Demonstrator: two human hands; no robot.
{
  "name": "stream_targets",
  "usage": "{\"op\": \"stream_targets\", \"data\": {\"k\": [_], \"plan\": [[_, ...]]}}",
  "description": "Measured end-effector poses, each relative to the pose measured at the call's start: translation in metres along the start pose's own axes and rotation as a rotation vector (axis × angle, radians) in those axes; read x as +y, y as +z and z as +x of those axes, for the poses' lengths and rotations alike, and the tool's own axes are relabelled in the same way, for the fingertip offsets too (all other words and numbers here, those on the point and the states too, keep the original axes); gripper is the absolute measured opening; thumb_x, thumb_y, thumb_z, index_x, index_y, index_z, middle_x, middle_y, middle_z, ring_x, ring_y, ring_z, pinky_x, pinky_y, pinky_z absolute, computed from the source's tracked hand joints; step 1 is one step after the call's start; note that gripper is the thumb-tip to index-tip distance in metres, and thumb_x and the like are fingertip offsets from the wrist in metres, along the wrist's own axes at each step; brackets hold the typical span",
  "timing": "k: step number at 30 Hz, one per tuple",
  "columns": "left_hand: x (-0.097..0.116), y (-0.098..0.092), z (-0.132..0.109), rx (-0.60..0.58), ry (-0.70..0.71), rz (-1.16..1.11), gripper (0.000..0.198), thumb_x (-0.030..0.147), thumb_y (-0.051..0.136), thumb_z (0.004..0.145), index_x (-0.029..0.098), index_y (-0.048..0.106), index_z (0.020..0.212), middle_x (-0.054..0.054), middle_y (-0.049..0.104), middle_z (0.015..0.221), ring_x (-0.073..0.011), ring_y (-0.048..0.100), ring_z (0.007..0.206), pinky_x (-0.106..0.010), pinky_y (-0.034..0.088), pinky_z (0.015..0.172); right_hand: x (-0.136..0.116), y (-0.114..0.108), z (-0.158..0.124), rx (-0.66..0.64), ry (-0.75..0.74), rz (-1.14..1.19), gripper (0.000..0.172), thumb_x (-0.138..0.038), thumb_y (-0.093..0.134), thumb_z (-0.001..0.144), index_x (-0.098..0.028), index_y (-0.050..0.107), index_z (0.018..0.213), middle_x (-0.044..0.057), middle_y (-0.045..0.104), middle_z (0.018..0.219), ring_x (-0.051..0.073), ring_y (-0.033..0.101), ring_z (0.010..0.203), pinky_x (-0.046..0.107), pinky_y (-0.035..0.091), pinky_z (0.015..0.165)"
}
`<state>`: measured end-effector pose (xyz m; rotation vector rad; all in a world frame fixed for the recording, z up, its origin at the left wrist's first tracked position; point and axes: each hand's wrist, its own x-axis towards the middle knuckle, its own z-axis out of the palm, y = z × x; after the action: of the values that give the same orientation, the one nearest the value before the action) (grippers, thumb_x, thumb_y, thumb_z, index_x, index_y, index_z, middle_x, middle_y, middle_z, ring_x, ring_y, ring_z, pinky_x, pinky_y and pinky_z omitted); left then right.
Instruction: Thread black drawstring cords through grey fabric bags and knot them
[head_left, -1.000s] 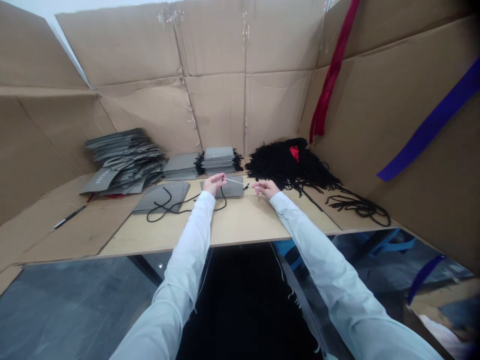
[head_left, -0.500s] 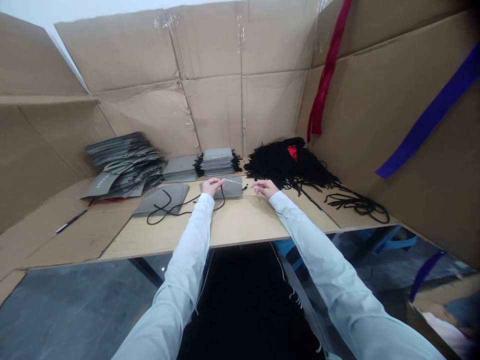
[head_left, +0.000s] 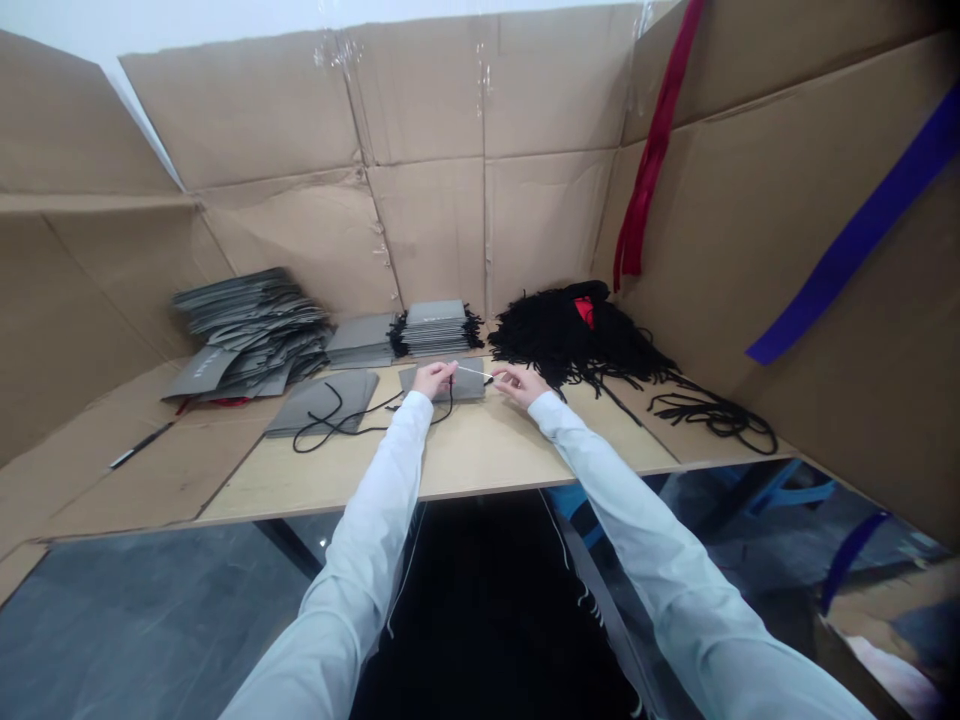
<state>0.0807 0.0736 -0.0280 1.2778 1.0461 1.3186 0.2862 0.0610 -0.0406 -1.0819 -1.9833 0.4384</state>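
Note:
My left hand [head_left: 435, 380] is closed in a pinch, with a black cord [head_left: 451, 402] hanging from its fingers. Between my two hands runs a thin, pale, straight piece [head_left: 474, 372]; whether it is a stick or a taut thread I cannot tell. My right hand [head_left: 523, 384] has its fingers pinched at the right end of that piece. Under the hands lies a flat grey bag [head_left: 472, 390], partly covered by my left hand. More black cord trails left over a low stack of grey bags [head_left: 322, 405].
At the back left leans a tall pile of grey bags [head_left: 259, 320]. Neat stacks of grey bags [head_left: 435, 325] stand at the back middle. A heap of black cords [head_left: 570, 335] lies right, loose cords [head_left: 712, 410] beyond. A pen [head_left: 141, 446] lies left. Cardboard walls [head_left: 420, 220] enclose the table.
My right hand has moved left, closer to my left hand, its fingers now at the pale piece's right end. My left hand has shifted slightly right.

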Motion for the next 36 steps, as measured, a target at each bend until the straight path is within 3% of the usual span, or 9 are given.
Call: {"op": "stream_targets", "data": {"k": [5,14,20,25,28,30,33,36], "plan": [[-0.003,0.012,-0.004,-0.075,-0.032,0.080,0.033,0.045,0.066,0.047,0.014,0.054,0.051,0.001,0.051,0.050,-0.0094,0.049,0.051,-0.019,0.038,0.046,-0.025,0.021,0.009,0.071,-0.057,-0.167,0.020,-0.027,0.045,0.076,-0.022,0.057,0.092,0.002,0.061,0.075,0.013,0.051,0.062,0.023,0.036,0.060],[-0.007,0.007,0.000,0.043,-0.004,0.179,0.030,0.042,0.069,0.044,0.014,0.061,0.051,0.000,0.052,0.048,-0.0087,0.046,0.047,-0.019,0.037,0.042,-0.040,0.036,0.017,0.100,0.005,-0.190,0.017,-0.022,0.044,0.076,-0.021,0.059,0.085,0.003,0.062,0.081,0.016,0.054,0.071,0.026,0.039,0.067],[-0.014,0.009,0.002,0.128,-0.052,0.145,0.037,0.047,0.068,0.042,0.012,0.061,0.051,-0.002,0.054,0.049,-0.0064,0.045,0.044,-0.020,0.038,0.044,-0.041,0.044,0.019,0.072,0.004,0.033,0.024,-0.035,0.057,0.065,-0.016,0.059,0.080,0.004,0.062,0.075,0.013,0.056,0.067,0.025,0.043,0.064],[-0.014,0.013,0.002,0.102,-0.046,0.221,0.042,0.049,0.066,0.042,0.010,0.063,0.057,-0.001,0.055,0.049,-0.0061,0.045,0.044,-0.020,0.038,0.046,-0.032,0.048,0.026,0.039,0.219,0.468,0.020,-0.028,0.066,0.055,-0.013,0.055,0.064,0.003,0.062,0.061,0.013,0.058,0.057,0.026,0.047,0.058],[-0.010,0.014,-0.001,0.068,-0.034,0.276,0.044,0.050,0.064,0.046,0.010,0.065,0.065,-0.003,0.059,0.055,-0.0089,0.050,0.050,-0.022,0.041,0.050,-0.029,0.045,0.028,0.025,0.277,0.568,0.022,-0.027,0.069,0.051,-0.013,0.054,0.058,0.002,0.060,0.055,0.013,0.056,0.051,0.026,0.047,0.056],[-0.007,0.012,-0.003,0.006,0.040,0.368,0.044,0.050,0.061,0.052,0.011,0.066,0.072,-0.005,0.062,0.063,-0.0119,0.054,0.058,-0.024,0.043,0.057,-0.028,0.040,0.027,0.037,0.267,0.457,0.018,-0.026,0.067,0.054,-0.012,0.056,0.060,0.003,0.061,0.058,0.013,0.057,0.054,0.026,0.047,0.058],[-0.005,0.009,-0.005,-0.141,0.170,0.623,0.040,0.044,0.062,0.054,0.015,0.066,0.082,-0.004,0.065,0.077,-0.0169,0.057,0.075,-0.027,0.043,0.071,-0.024,0.026,0.025,0.111,0.277,0.054,0.011,-0.022,0.061,0.062,-0.015,0.060,0.070,0.004,0.063,0.069,0.015,0.058,0.068,0.026,0.044,0.066],[-0.007,0.007,-0.006,-0.245,0.183,0.922,0.040,0.033,0.067,0.051,0.020,0.065,0.089,-0.003,0.065,0.086,-0.0197,0.055,0.087,-0.028,0.039,0.082,-0.018,0.005,0.019,0.166,0.397,-0.337,0.014,-0.026,0.055,0.068,-0.020,0.061,0.079,0.006,0.061,0.081,0.019,0.056,0.079,0.029,0.041,0.069]]}}
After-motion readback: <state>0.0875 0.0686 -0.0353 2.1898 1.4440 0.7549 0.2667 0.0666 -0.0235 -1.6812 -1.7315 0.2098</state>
